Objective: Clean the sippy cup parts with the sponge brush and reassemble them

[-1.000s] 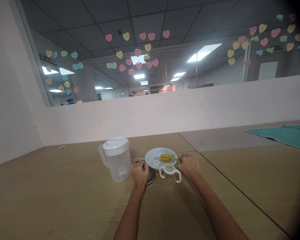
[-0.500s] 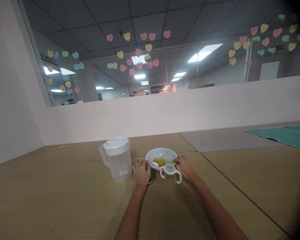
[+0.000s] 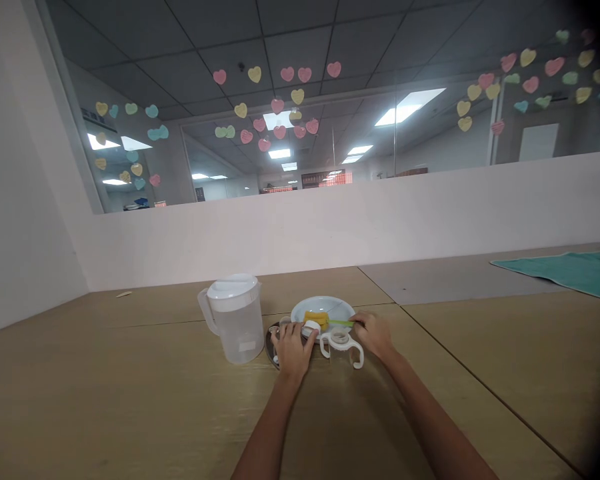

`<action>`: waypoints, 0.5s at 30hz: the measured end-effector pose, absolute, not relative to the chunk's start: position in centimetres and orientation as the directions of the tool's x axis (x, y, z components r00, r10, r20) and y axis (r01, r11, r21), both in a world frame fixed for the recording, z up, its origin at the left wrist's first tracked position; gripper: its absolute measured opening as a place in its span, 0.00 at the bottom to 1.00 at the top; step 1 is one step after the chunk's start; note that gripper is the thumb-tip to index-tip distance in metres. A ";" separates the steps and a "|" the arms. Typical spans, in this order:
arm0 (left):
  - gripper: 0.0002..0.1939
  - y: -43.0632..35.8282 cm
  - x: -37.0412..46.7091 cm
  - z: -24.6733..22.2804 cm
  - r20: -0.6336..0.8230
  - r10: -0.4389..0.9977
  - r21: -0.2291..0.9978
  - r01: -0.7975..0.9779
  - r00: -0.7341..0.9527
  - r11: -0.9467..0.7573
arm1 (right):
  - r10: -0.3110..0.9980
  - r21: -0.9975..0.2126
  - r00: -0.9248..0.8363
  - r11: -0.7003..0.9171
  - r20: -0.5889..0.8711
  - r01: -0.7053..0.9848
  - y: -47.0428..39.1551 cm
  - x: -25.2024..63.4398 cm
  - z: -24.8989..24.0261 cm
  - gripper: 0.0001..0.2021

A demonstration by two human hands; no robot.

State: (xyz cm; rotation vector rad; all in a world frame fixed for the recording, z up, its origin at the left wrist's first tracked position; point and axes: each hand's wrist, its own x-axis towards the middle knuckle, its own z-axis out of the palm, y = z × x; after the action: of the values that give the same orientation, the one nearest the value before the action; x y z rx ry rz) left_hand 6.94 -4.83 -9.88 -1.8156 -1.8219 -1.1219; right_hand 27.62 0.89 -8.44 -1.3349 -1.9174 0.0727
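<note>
My right hand [image 3: 374, 333] pinches the green handle [image 3: 340, 323] of a brush whose yellow sponge head [image 3: 316, 319] rests in a white bowl [image 3: 325, 303]. My left hand [image 3: 293, 347] is over a dark round tray [image 3: 270, 348], fingers spread, with its thumb and index finger near a small white piece [image 3: 311, 327] at the bowl's near edge. Whether it grips that piece is hard to tell. Small clear and white parts lie on the tray, partly hidden by the hand. A clear bottle with a white two-handled ring [image 3: 341, 340] stands between my hands.
A translucent lidded pitcher [image 3: 240, 327] stands left of the tray. At the far right lies a teal cloth [image 3: 575, 270]. A small flat scrap [image 3: 124, 294] is near the wall at the back left, below a window with heart-shaped notes.
My left hand has moved right across the tray toward the white piece, uncovering the tray's left side. The yellow sponge has shifted slightly up and left in the bowl.
</note>
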 end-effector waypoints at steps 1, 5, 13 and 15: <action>0.18 -4.8 7.1 -10.0 0.720 0.677 0.300 0.947 -0.149 -0.111 | 0.808 -0.451 -0.145 0.457 0.571 0.767 0.8 27.6 -8.4 0.17; 0.18 -4.6 7.6 -10.3 0.722 0.662 0.335 0.938 -0.199 -0.084 | 0.766 -0.428 -0.166 0.509 0.621 0.747 0.6 27.6 -8.2 0.17; 0.19 -4.6 7.5 -9.9 0.735 0.635 0.401 0.908 -0.239 -0.123 | 0.792 -0.654 0.018 0.490 0.610 0.577 0.7 28.2 -8.2 0.16; 0.19 -4.6 7.4 -9.8 0.732 0.632 0.416 0.902 -0.255 -0.119 | 0.802 -0.683 0.025 0.490 0.596 0.542 0.8 28.3 -8.3 0.16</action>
State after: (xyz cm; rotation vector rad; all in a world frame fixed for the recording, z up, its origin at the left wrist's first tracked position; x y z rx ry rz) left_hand 7.40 -4.63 -9.85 -1.7039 -1.8620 -1.3134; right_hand 28.26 0.82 -8.30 -1.1714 -1.6449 0.2987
